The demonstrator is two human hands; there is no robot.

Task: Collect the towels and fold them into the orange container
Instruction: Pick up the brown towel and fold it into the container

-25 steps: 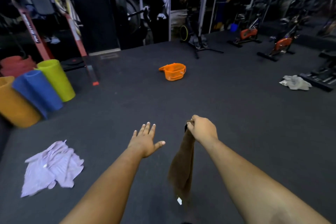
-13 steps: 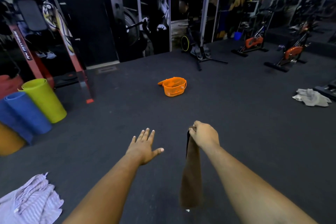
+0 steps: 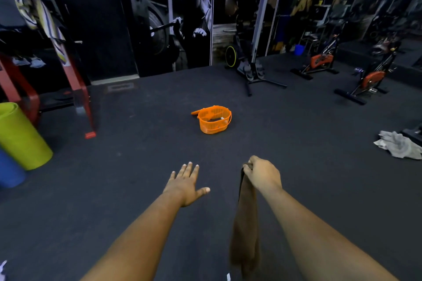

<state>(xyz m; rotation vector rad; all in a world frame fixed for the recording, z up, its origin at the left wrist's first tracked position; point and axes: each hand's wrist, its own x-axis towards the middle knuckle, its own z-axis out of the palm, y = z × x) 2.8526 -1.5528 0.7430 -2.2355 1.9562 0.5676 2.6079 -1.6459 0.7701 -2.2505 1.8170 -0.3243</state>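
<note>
Head view, the only one. We see the right hand [image 3: 262,174] with a closed grip, fingers curled round the top edge of one brown towel [image 3: 245,230], which hangs straight down beside the right forearm, off the floor. The left hand [image 3: 185,186] has its grip fully open, fingers straight and spread, thumb out, palm down, holding and touching nothing.

Counts: we see one orange container [image 3: 213,119], upright on the dark floor [image 3: 137,166] ahead of both hands and well apart from them, lid flipped open at its left; something dark lies inside, we cannot tell what. One grey towel [image 3: 398,145] lies crumpled on the floor at far right. One brown towel in hand. A pale cloth corner [image 3: 2,268] shows at the bottom-left edge. One green roll [image 3: 21,137] and one blue roll [image 3: 9,172] at left. Two exercise bikes [image 3: 370,77] at back right.
</note>
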